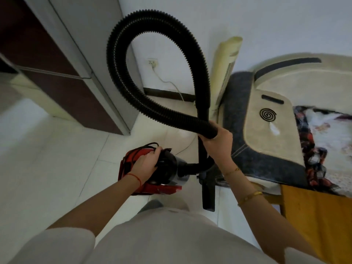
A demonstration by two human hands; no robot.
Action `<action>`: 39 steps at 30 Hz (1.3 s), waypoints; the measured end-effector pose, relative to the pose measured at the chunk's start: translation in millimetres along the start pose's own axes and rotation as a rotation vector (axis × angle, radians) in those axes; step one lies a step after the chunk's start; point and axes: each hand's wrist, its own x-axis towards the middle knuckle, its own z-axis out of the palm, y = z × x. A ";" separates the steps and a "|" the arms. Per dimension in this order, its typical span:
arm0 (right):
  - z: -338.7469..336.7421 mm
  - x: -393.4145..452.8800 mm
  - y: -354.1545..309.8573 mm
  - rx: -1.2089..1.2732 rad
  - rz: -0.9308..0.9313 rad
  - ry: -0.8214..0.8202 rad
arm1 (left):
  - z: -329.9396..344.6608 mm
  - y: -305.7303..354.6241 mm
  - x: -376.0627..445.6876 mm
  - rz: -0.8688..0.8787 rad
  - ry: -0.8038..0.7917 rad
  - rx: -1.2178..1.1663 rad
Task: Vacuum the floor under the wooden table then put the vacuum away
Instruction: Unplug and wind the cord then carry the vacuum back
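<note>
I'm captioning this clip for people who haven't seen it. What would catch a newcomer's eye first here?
The black ribbed hose arching in a big loop up the middle of the view, its end gripped by the right hand. Below it, the left hand holds the red and black vacuum body above the white tiled floor.

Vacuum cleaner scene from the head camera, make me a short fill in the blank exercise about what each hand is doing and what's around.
1. The left hand grips the top of the vacuum body, whose casing is ____ and black.
2. The right hand holds the end of the black ribbed ____, which arcs up in a loop.
3. A white cord runs from the wall ____ down toward the floor.
4. On the beige mat lies a dark coil shaped as a ____.

Missing words: red; hose; socket; spiral
</note>
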 end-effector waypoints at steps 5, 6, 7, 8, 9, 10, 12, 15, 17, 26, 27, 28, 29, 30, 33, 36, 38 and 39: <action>56.6 1.2 -43.9 0.016 -0.133 -0.174 | -5.2 -51.4 -51.0 -0.182 0.043 -0.029; 70.0 -0.7 -54.9 0.029 -0.151 -0.208 | -5.2 -63.4 -62.4 -0.223 0.047 -0.039; 83.1 -2.9 -66.9 0.042 -0.169 -0.241 | -5.5 -75.5 -73.5 -0.263 0.054 -0.046; 97.1 -5.9 -79.4 0.049 -0.187 -0.275 | -5.4 -88.3 -85.0 -0.301 0.060 -0.052; 111.9 -9.4 -91.4 0.050 -0.202 -0.310 | -5.4 -101.0 -96.8 -0.341 0.064 -0.062; 127.2 -13.5 -104.0 0.051 -0.214 -0.346 | -5.3 -114.6 -108.6 -0.381 0.065 -0.074; 161.9 -23.0 -129.2 0.061 -0.242 -0.413 | -5.9 -144.1 -133.0 -0.460 0.065 -0.106; 218.6 -38.4 -169.2 0.087 -0.293 -0.497 | -7.2 -191.0 -169.9 -0.564 0.075 -0.136; 256.8 -51.4 -198.0 0.087 -0.340 -0.551 | -9.3 -220.7 -196.0 -0.627 0.081 -0.154; 401.4 -115.0 -326.1 0.161 -0.506 -0.785 | -28.3 -343.9 -299.3 -0.883 0.152 -0.194; 414.0 -120.8 -339.8 0.176 -0.513 -0.817 | -30.7 -355.3 -309.1 -0.911 0.158 -0.199; 425.9 -126.5 -352.9 0.189 -0.518 -0.848 | -32.9 -366.0 -319.0 -0.938 0.164 -0.207; 437.4 -132.0 -365.8 0.198 -0.529 -0.873 | -35.2 -376.9 -328.3 -0.963 0.174 -0.214; 449.7 -137.1 -378.0 0.201 -0.544 -0.894 | -37.5 -388.5 -337.1 -0.985 0.186 -0.222; 484.4 -150.5 -411.3 0.202 -0.592 -0.929 | -42.6 -421.3 -359.5 -1.031 0.220 -0.251; 527.4 -166.7 -447.4 0.204 -0.642 -0.976 | -44.6 -459.4 -382.2 -1.085 0.253 -0.293; 559.0 -176.8 -469.4 0.198 -0.688 -1.004 | -46.2 -486.5 -395.1 -1.127 0.264 -0.309; 576.3 -181.7 -480.4 0.203 -0.711 -1.012 | -46.6 -501.0 -401.1 -1.149 0.272 -0.315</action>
